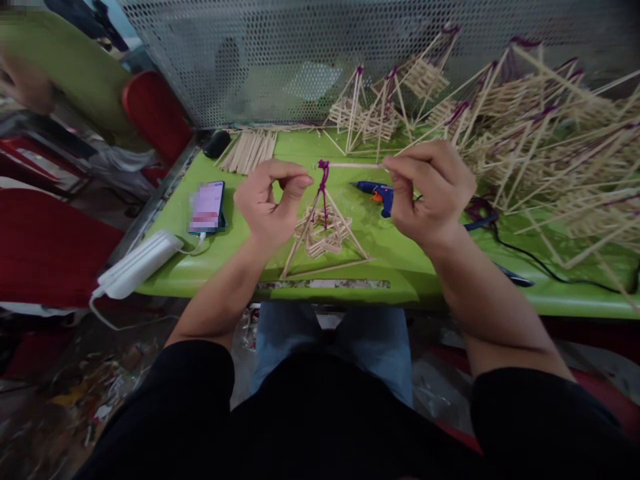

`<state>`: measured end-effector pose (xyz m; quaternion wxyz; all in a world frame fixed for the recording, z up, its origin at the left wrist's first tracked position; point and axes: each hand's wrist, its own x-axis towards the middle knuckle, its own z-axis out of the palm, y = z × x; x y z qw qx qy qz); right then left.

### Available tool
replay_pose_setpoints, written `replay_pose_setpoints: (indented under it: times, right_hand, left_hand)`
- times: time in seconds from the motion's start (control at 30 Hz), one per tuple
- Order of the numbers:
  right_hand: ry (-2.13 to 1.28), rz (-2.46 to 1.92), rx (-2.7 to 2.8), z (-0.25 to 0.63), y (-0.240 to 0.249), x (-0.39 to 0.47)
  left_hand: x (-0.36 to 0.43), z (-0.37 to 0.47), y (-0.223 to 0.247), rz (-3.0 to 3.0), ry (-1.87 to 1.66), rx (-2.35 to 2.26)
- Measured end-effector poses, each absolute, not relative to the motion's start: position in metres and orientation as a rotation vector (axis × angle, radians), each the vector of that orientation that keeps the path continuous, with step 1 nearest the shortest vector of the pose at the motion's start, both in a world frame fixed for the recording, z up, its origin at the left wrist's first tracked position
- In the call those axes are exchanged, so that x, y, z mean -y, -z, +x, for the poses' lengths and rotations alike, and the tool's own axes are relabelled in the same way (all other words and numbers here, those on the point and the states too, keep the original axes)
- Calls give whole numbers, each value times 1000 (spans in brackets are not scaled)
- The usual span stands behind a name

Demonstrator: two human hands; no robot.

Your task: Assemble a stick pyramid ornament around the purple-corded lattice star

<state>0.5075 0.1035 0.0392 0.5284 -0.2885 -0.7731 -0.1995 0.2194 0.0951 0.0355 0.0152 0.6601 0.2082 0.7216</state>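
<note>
A small pyramid frame of wooden sticks [356,238] stands on the green table, with purple yarn [324,175] tied at its peak. A star-shaped woven stick piece [323,248] sits inside the frame. My left hand [273,200] is pinched closed just left of the peak; anything between its fingertips is too small to make out. On the other side, my right hand [433,190] pinches the end of a thin wooden stick [357,165] that reaches left toward the yarn. A blue glue gun [373,189] lies beside my right hand, partly hidden by it.
Many similar stick pyramids [530,127] crowd the right side. Loose sticks [250,151], a phone [207,207] and a white power bank [137,263] are at left. A perforated metal panel [240,73] backs the table [240,263]. A black cord [550,267] crosses the right. Another person's arm [25,83] shows far left.
</note>
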Motion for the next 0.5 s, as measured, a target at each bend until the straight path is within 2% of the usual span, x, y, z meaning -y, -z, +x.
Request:
replay_pose_setpoints:
  times: [0.17, 0.33, 0.5]
  right_hand:
    - [340, -668, 1846, 506, -43, -96]
    - [517, -526, 1798, 502, -48, -96]
    - [497, -583, 1802, 503, -46, -99]
  left_hand:
    - [-97, 218, -30, 2003, -2221, -656]
    - [-93, 221, -35, 2058, -2267, -590]
    - [-96, 227, -42, 2055, -2389, -398]
